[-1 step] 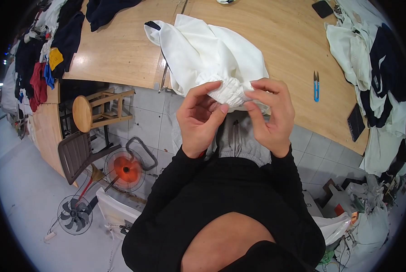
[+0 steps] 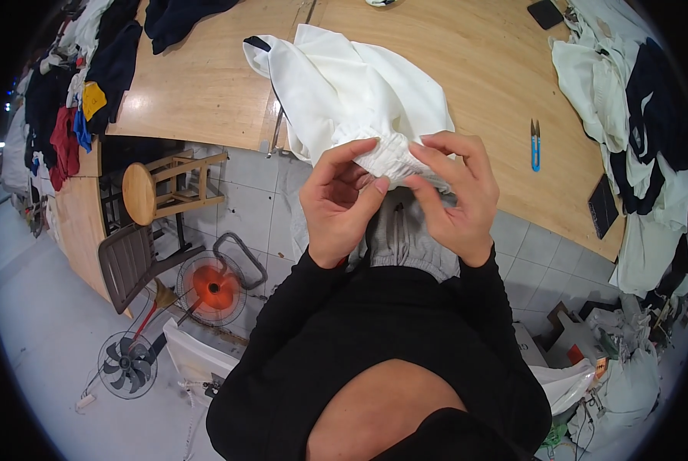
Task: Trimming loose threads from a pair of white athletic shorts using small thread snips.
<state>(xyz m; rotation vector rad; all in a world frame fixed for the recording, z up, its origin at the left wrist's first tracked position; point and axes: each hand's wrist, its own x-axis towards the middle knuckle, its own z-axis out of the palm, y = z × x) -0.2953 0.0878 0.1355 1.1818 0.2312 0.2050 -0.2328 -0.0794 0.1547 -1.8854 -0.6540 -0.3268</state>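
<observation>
The table (image 2: 505, 100) is bearing a white garment (image 2: 359, 84), its gathers (image 2: 392, 159) reaching past the near edge. The left hand (image 2: 336, 196) is pinching them; the right hand (image 2: 467, 192), sitting further inward than a moment ago, is pinching too, narrowing the span between.

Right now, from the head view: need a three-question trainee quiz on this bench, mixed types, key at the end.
1. Multiple choice: where do the left hand and right hand hold the white garment?
A) Its dark-tipped corner
B) Its gathered part
C) Its smooth folds farthest from the person
2. True or false: the wooden stool shows to the left of both hands.
3. Short answer: which shows nearer the right hand in the picture, the blue-handled snips or the dark flat item at the right edge of the table?

Key: 1. B. 2. True. 3. The blue-handled snips.
</observation>
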